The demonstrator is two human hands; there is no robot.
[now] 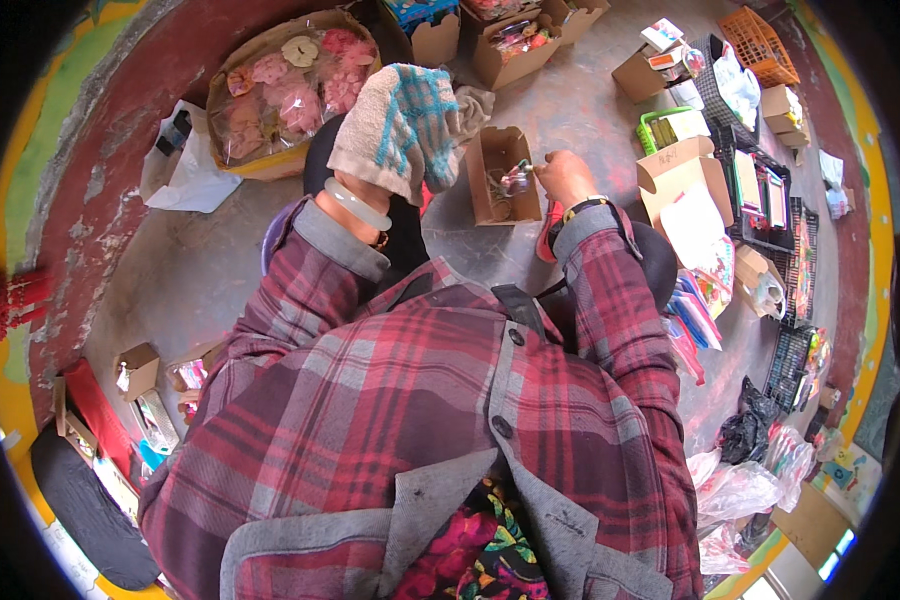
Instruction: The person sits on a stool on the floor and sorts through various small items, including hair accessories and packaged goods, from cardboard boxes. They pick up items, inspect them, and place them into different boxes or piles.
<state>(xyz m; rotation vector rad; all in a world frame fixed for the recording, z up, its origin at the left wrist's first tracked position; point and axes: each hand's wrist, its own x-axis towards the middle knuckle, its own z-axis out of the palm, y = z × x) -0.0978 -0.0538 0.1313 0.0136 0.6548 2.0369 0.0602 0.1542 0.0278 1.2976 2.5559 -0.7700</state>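
A white and teal checked towel (pixel 402 125) covers most of my left hand (pixel 362 192), which grips it at the left, above my knee. The fingers of that hand are hidden by the cloth. In front of me on the floor stands a small open cardboard box (pixel 490 212). Some small multicoloured items (pixel 516 177) show at its right side. My right hand (pixel 567 179) is closed at the box's right edge, its fingertips pinched beside these items. What the pinch holds is too small to make out.
At the far left is a large carton (pixel 263 172) of pink, flower-like pieces in clear plastic, beside a white bag (pixel 202 170). Along the right stand an open cardboard box (pixel 682 165), a green basket (pixel 650 133), black crates (pixel 760 190) and an orange crate (pixel 758 45). Plastic bags (pixel 735 492) lie nearer.
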